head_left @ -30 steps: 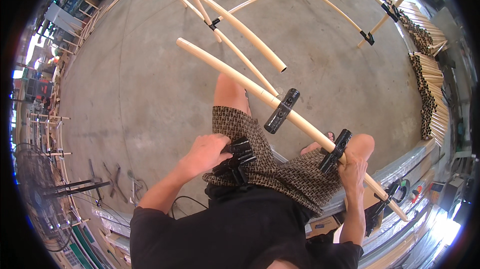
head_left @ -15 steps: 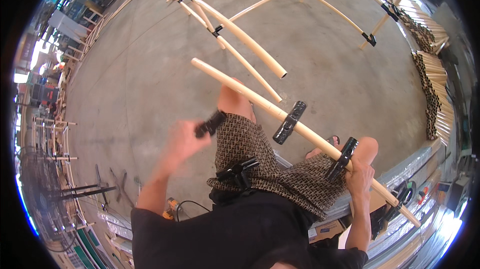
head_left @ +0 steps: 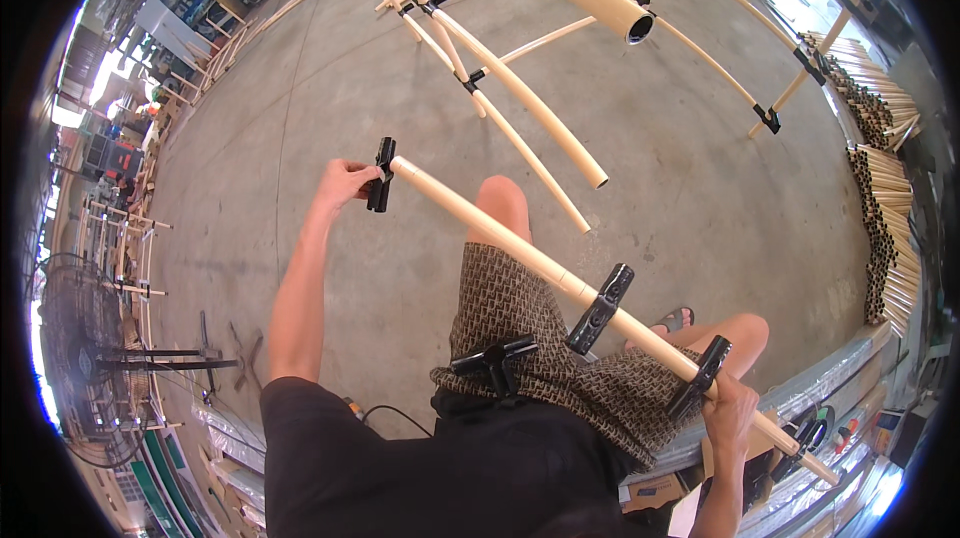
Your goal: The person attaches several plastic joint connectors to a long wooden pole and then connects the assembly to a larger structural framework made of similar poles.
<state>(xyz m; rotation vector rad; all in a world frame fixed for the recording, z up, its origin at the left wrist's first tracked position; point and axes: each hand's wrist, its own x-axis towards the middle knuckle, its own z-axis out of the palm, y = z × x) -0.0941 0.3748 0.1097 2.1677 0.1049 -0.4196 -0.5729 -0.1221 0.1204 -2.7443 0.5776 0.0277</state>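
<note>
A long cream-coloured pipe (head_left: 500, 236) slants across my lap, its far-left end raised over the floor. My right hand (head_left: 732, 412) is wrapped round it near its lower right part. Two black pipe joints, one mid-pipe (head_left: 600, 308) and one beside my right hand (head_left: 698, 378), are fitted round it. My left hand (head_left: 350, 183) pinches another black pipe joint (head_left: 382, 175) right at the pipe's far-left end; whether they touch I cannot tell. One more black T-shaped joint (head_left: 494, 361) rests on my lap against my shirt.
A frame of cream pipes (head_left: 520, 103) with black joints stands ahead, a thick pipe end (head_left: 636, 26) jutting toward me. Stacked pipes (head_left: 885, 208) lie at the right. A fan (head_left: 85, 358) stands at the left, with metal tools (head_left: 245, 353) on the floor nearby.
My left hand has brought its black joint up and forward to the pipe's far-left end. The pipe has shifted slightly downward in view, with my right hand still round it.
</note>
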